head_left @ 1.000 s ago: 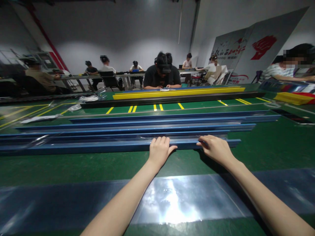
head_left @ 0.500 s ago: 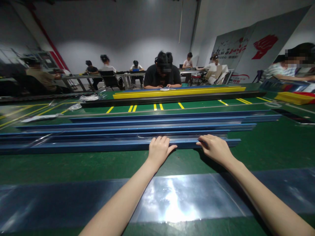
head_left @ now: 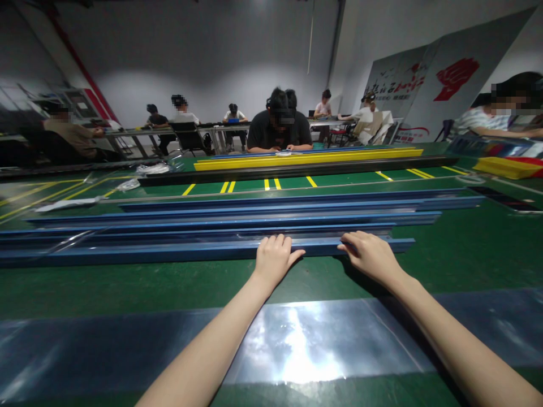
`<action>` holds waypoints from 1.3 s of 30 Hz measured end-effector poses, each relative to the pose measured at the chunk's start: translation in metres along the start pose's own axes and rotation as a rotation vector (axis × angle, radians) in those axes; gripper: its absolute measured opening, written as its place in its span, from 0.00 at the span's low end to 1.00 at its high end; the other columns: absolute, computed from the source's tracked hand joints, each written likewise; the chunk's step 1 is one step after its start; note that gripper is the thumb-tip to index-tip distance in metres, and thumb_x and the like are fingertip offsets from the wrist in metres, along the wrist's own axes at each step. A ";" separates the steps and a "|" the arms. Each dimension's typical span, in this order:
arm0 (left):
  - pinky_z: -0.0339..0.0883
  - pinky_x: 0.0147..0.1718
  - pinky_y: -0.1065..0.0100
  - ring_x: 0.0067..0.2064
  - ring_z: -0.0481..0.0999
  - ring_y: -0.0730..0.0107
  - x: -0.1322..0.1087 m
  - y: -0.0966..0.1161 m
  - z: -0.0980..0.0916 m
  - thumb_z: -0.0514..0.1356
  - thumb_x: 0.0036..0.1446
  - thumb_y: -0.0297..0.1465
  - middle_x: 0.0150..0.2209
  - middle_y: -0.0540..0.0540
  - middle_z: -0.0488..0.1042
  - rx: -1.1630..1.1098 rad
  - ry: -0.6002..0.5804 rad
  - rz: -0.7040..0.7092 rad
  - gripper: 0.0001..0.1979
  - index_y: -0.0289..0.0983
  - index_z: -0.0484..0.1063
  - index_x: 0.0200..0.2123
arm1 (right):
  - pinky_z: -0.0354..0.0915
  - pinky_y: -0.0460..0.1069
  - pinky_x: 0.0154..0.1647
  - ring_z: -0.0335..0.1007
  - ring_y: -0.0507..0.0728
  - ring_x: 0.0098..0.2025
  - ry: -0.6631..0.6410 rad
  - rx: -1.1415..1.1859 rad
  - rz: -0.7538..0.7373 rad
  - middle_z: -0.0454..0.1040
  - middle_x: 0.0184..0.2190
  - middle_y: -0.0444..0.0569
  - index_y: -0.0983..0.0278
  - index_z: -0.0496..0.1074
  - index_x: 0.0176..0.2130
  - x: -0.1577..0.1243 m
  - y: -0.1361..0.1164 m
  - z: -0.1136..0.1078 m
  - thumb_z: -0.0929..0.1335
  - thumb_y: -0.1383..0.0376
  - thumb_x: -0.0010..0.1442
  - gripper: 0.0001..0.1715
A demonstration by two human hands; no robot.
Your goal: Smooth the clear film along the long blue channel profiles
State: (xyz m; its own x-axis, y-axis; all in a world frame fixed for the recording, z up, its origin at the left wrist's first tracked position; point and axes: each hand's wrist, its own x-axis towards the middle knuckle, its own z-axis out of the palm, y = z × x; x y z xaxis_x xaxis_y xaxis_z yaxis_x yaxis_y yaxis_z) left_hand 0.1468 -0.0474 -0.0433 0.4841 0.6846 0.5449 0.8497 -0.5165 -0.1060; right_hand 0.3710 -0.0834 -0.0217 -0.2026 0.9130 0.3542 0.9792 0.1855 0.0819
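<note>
A long blue channel strip (head_left: 148,252), with clear film in its groove, lies crosswise on the green table in front of me. My left hand (head_left: 274,260) rests on its near edge, fingers curled over the rim and thumb stretched out to the right. Farther right along the same edge, my right hand (head_left: 367,251) has its thumb and fingers pinched at the rim. Anything small inside that pinch is hidden. Behind lie more blue channel strips (head_left: 224,217), roughly parallel. A wide sheet of clear film (head_left: 292,339) is flat on the table beneath my forearms.
Beyond are a black strip (head_left: 297,169) and a yellow strip (head_left: 314,160). Crumpled clear plastic (head_left: 153,169) lies at the left. A phone (head_left: 504,199) and a yellow tray (head_left: 507,168) sit at the right. A person in black (head_left: 263,133) sits opposite; others work behind.
</note>
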 end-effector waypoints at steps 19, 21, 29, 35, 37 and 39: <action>0.52 0.32 0.65 0.34 0.68 0.64 0.000 -0.001 0.003 0.52 0.54 0.47 0.29 0.45 0.71 -0.005 0.023 -0.013 0.19 0.36 0.69 0.30 | 0.51 0.49 0.36 0.63 0.56 0.38 0.014 0.140 -0.112 0.72 0.35 0.50 0.64 0.66 0.38 0.007 -0.029 0.007 0.55 0.61 0.62 0.15; 0.53 0.31 0.65 0.33 0.68 0.64 0.000 -0.001 0.003 0.52 0.54 0.47 0.29 0.45 0.71 -0.012 0.020 -0.023 0.19 0.36 0.68 0.31 | 0.52 0.49 0.36 0.63 0.56 0.37 0.029 0.172 -0.125 0.71 0.35 0.50 0.64 0.66 0.37 0.010 -0.037 0.008 0.57 0.61 0.61 0.13; 0.56 0.32 0.66 0.37 0.67 0.63 0.001 -0.001 0.000 0.54 0.51 0.47 0.33 0.44 0.70 -0.023 0.041 -0.053 0.19 0.36 0.67 0.32 | 0.55 0.48 0.35 0.59 0.56 0.36 0.074 0.317 -0.121 0.66 0.32 0.49 0.64 0.64 0.33 0.017 -0.043 0.015 0.61 0.65 0.58 0.05; 0.58 0.33 0.67 0.36 0.67 0.64 0.002 -0.002 0.000 0.56 0.49 0.47 0.32 0.45 0.69 -0.078 0.031 -0.088 0.18 0.37 0.66 0.29 | 0.55 0.48 0.35 0.58 0.56 0.35 0.082 0.321 -0.111 0.65 0.31 0.49 0.63 0.63 0.31 0.017 -0.044 0.016 0.61 0.67 0.58 0.04; 0.58 0.33 0.67 0.36 0.67 0.65 0.002 -0.002 0.000 0.56 0.49 0.48 0.32 0.45 0.69 -0.080 0.033 -0.094 0.18 0.37 0.65 0.29 | 0.55 0.48 0.34 0.59 0.56 0.35 0.083 0.308 -0.109 0.65 0.31 0.49 0.63 0.63 0.31 0.017 -0.044 0.015 0.60 0.67 0.57 0.05; 0.58 0.32 0.67 0.35 0.67 0.65 0.002 -0.002 0.000 0.56 0.49 0.48 0.32 0.45 0.68 -0.081 0.034 -0.101 0.19 0.37 0.65 0.29 | 0.55 0.48 0.34 0.59 0.56 0.35 0.083 0.285 -0.104 0.65 0.31 0.49 0.63 0.63 0.31 0.017 -0.045 0.014 0.60 0.67 0.57 0.05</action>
State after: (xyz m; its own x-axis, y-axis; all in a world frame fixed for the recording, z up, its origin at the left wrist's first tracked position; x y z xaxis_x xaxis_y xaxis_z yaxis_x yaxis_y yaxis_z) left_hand 0.1461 -0.0448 -0.0415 0.3880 0.7183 0.5775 0.8736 -0.4863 0.0179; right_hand 0.3240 -0.0708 -0.0327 -0.2905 0.8531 0.4334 0.9138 0.3817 -0.1388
